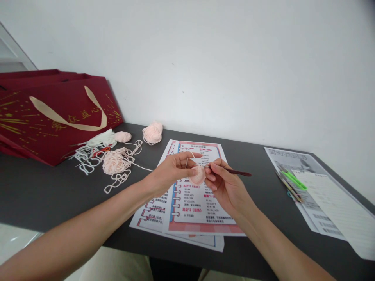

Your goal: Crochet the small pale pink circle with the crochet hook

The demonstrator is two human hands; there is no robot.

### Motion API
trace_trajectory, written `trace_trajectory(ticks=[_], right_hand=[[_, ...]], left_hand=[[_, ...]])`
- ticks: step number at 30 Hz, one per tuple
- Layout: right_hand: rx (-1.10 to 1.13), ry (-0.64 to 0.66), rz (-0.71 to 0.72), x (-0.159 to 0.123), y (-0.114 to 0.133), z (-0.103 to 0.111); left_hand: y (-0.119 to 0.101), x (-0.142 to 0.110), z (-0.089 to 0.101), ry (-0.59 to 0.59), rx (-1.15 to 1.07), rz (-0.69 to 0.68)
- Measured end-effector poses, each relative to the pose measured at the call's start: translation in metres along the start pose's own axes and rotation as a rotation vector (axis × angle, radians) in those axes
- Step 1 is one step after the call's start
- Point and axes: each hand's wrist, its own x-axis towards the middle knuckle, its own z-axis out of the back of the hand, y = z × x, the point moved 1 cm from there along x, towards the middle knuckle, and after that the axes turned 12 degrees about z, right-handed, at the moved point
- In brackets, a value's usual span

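Observation:
A small round pale-pink crochet piece (197,175) is pinched between the fingers of my left hand (175,168), and a strand of pink yarn loops over that hand's forefinger. My right hand (224,179) grips a crochet hook (238,172) with a dark brown handle; its thin tip meets the top edge of the crochet piece. The right fingertips also touch the piece's right side. From a loose heap of pink yarn (115,162) on the left, a strand runs toward my left hand. Printed pattern sheets (202,222) lie under both hands.
Dark red gift bags (58,117) lean at the far left. White yarn (99,142), a small pink ball (123,136) and a larger pink ball (152,132) rest near them. To the right are papers (331,199), a bright green tool (294,180) and scissors-like metal items (288,187). A white wall stands behind.

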Motion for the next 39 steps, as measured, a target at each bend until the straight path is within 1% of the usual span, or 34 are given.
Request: trace_trajectory(ticks=[6, 12, 17, 19, 21, 23, 24, 26, 28, 30, 32, 34, 35, 37, 39], right_hand=[[-0.056, 0.013, 0.041, -0.002, -0.001, 0.001], [-0.173, 0.051, 0.163, -0.006, -0.002, -0.002], [-0.221, 0.065, 0.208, -0.006, -0.004, 0.000], [-0.275, 0.080, 0.238, -0.006, -0.005, 0.002], [-0.398, 0.097, 0.290, -0.008, -0.005, 0.003], [-0.604, 0.112, 0.391, -0.011, -0.006, 0.004], [-0.728, 0.133, 0.476, -0.013, -0.007, 0.004], [-0.981, 0.224, 0.706, -0.017, -0.008, 0.004], [-1.182, 0.353, 0.925, -0.019, -0.011, 0.004], [-1.300, 0.435, 1.050, -0.020, -0.012, 0.006], [-1.310, 0.445, 1.103, -0.020, -0.013, 0.008], [-1.212, 0.404, 1.109, -0.020, -0.011, 0.009], [-1.134, 0.369, 1.075, -0.020, -0.010, 0.009], [-0.919, 0.289, 0.911, -0.018, -0.008, 0.008], [-0.646, 0.234, 0.661, -0.014, -0.006, 0.007]], left_hand=[[0.000, 0.000, 0.002, -0.010, 0.024, 0.009], [-0.002, -0.002, -0.004, -0.051, -0.006, 0.025], [0.000, -0.002, -0.005, -0.003, -0.036, 0.022], [0.001, -0.002, -0.005, 0.001, -0.055, 0.013], [0.003, -0.002, -0.007, -0.020, -0.068, 0.001], [0.005, -0.002, -0.009, -0.040, -0.070, -0.010], [0.006, -0.003, -0.010, -0.046, -0.069, -0.014], [0.007, -0.003, -0.012, -0.054, -0.079, -0.020], [0.007, -0.003, -0.013, -0.052, -0.124, -0.010], [0.006, -0.003, -0.014, -0.015, -0.208, 0.037], [0.006, -0.004, -0.013, 0.051, -0.299, 0.114], [0.004, -0.004, -0.011, 0.104, -0.356, 0.187], [0.004, -0.004, -0.010, 0.117, -0.368, 0.207], [0.002, -0.004, -0.008, 0.124, -0.365, 0.214], [0.001, -0.004, -0.007, 0.113, -0.346, 0.178]])
